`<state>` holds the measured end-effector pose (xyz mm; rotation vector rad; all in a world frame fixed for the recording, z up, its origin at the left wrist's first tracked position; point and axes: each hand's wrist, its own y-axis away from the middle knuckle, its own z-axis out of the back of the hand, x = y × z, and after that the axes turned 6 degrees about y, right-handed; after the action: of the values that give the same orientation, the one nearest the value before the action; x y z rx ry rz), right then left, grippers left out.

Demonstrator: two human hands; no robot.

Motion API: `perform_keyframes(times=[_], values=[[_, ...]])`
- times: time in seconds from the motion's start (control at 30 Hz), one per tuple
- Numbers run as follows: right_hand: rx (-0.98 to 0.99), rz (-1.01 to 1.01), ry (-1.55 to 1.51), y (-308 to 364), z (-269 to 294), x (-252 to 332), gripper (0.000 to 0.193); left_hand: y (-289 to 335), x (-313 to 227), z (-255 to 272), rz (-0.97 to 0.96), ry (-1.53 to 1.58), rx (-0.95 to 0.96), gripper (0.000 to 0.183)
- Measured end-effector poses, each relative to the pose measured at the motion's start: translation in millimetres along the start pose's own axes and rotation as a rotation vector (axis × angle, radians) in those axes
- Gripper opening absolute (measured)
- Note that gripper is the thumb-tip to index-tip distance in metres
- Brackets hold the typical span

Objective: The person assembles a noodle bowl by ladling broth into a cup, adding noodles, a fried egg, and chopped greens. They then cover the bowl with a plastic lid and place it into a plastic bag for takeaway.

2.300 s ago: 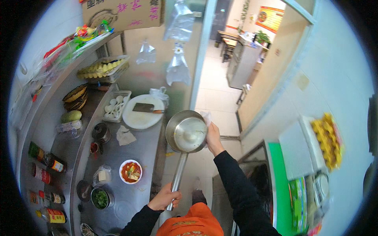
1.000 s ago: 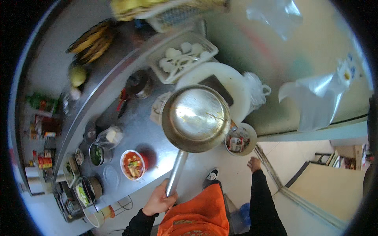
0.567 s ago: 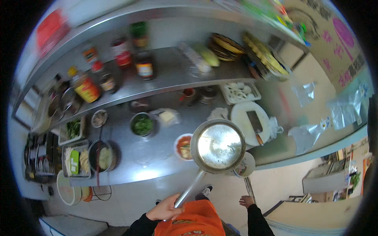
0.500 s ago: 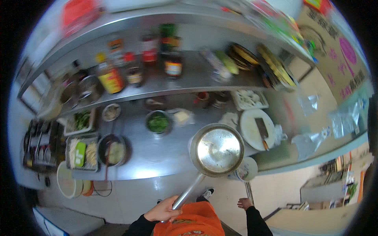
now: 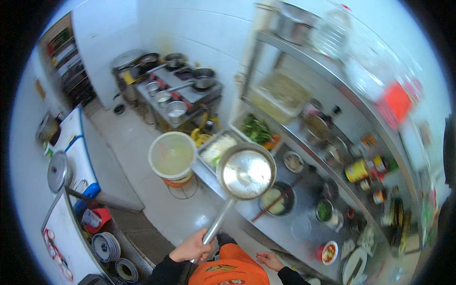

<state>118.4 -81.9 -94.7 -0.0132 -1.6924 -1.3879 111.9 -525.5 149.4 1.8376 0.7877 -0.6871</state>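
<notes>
My left hand [image 5: 192, 247] is wrapped round the long metal handle of a saucepan [image 5: 247, 172], which I carry out in front of me. The pan's inside looks shiny; whether a little liquid lies in it, I cannot tell. Under and beyond it, partly covered, is a tray [image 5: 219, 148] of pale shredded food. Close to my orange apron, my right hand [image 5: 270, 261] holds nothing, its fingers loosely apart. Nearest the pan on the steel counter stands a dark pot [image 5: 279, 199] of pale pieces, with chopsticks [image 5: 274, 207] across it.
A stove [image 5: 183, 88] with several pans stands at the far left. On the floor before it is a white bucket [image 5: 172, 154]. A shelf [image 5: 327, 164] with bottles runs along the right. Stacked plates [image 5: 106, 247] and a white-topped unit [image 5: 78, 152] are at the left.
My view has swung left, bringing the stove and bucket into sight. The saucepan has come along in my left hand, from the cutting board's side to the tray. My right hand has drawn nearer my body.
</notes>
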Motion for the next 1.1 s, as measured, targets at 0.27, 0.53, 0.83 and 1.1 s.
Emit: perform_keyframes(times=[0.27,0.53,0.83,1.1], values=[[0.12,0.16,0.201,-161,-83,219,0.029,-10,-105,235,-0.244,0.145,-0.485,0.033],[0.132,0.165,0.276,-262,-136,362,0.028,-90,-234,471,-0.303,0.132,-0.559,0.031],[-0.256,0.112,0.023,-328,-234,406,0.027,-314,-411,681,-0.233,-0.02,-0.27,0.026],[-0.388,-0.198,-0.429,-358,-416,418,0.03,-448,-490,766,-0.125,-0.063,-0.07,0.013]])
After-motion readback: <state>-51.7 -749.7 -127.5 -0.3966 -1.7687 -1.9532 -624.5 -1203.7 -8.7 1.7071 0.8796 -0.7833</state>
